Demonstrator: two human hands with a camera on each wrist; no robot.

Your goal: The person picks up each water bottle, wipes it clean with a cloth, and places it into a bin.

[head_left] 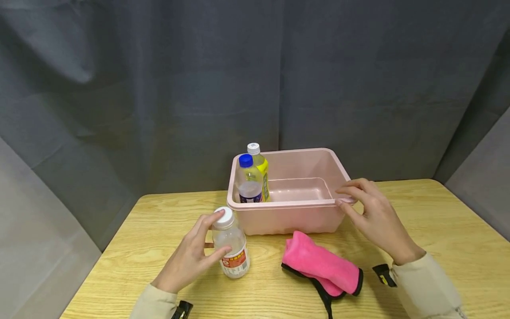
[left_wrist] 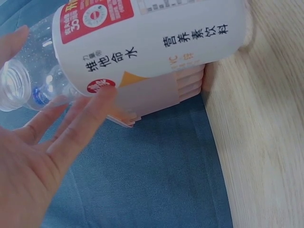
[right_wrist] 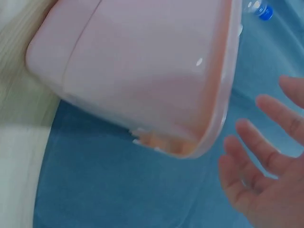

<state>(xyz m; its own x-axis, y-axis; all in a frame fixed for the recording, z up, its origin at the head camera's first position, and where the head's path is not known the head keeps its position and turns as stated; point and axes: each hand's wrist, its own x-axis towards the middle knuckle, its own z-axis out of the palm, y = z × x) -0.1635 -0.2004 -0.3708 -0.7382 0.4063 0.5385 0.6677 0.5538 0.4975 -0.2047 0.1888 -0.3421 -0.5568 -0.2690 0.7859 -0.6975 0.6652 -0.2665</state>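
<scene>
A clear plastic bottle [head_left: 235, 248] with a white cap and a red-and-white label stands on the table, in front of the bin's left corner. Around it my left hand [head_left: 193, 254] is spread loosely, the index finger by the cap and the thumb over its front. The left wrist view shows nearly straight fingers [left_wrist: 78, 130] along the bottle's label [left_wrist: 156, 42]. Beside the pink bin's [head_left: 295, 217] right front corner is my right hand [head_left: 376, 212]. In the right wrist view its loosely spread fingers are apart from the rim [right_wrist: 225, 95], holding nothing.
Inside the bin's left end stand a blue-capped bottle [head_left: 250, 181] and a yellow-labelled bottle [head_left: 263, 166] with a white cap. A folded pink fuzzy cloth [head_left: 318, 261] with black trim and strap lies in front of the bin. Dark curtain [head_left: 211, 88] hangs behind the wooden table [head_left: 450, 230].
</scene>
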